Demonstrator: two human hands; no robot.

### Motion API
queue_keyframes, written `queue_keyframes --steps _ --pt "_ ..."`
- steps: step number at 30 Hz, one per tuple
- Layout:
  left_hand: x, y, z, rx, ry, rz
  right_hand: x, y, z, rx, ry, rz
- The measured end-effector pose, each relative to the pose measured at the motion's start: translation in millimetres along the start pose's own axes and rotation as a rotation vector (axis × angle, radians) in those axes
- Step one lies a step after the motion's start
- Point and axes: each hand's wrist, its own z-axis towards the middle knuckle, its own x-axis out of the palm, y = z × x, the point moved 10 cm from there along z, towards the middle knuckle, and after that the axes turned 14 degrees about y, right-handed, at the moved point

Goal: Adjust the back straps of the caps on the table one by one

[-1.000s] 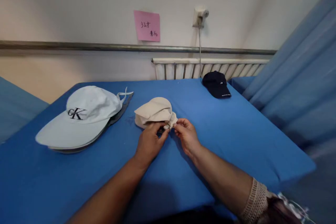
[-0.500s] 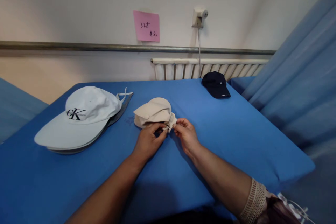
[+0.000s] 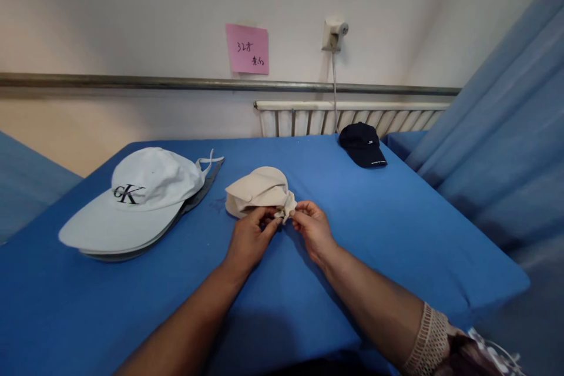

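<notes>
Head view: a beige cap (image 3: 259, 187) lies on the blue surface (image 3: 379, 235), between a white cap (image 3: 152, 179) marked "CK" (stacked over something grey (image 3: 201, 195)) and a navy cap (image 3: 362, 145) near the far right. The right hand (image 3: 315, 232) has its fingers pinched on the beige cap's gathered edge. Just beside it, the left hand (image 3: 247, 239) grips the same edge with its fingers, their tips partly hidden by folds.

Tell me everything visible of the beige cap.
The beige cap looks like soft, creased cloth, rounded on top and tapering to the left, its right end bunched. It rests on the blue surface, right of the white cap. The left hand and the right hand pinch the bunched end and partly hide it.
</notes>
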Motion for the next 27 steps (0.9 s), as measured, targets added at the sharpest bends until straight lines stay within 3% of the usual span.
queue_keyframes --steps 8,16,27 --pt "5.8 -10 2 0.114 0.091 0.181 1 2 1 -0.021 0.013 -0.012" --pt "10.4 -11 1 0.098 0.096 0.258 4 3 1 -0.028 0.044 -0.022" --pt "13.6 -8 5 0.088 0.155 0.133 4 1 2 -0.004 0.067 -0.042"
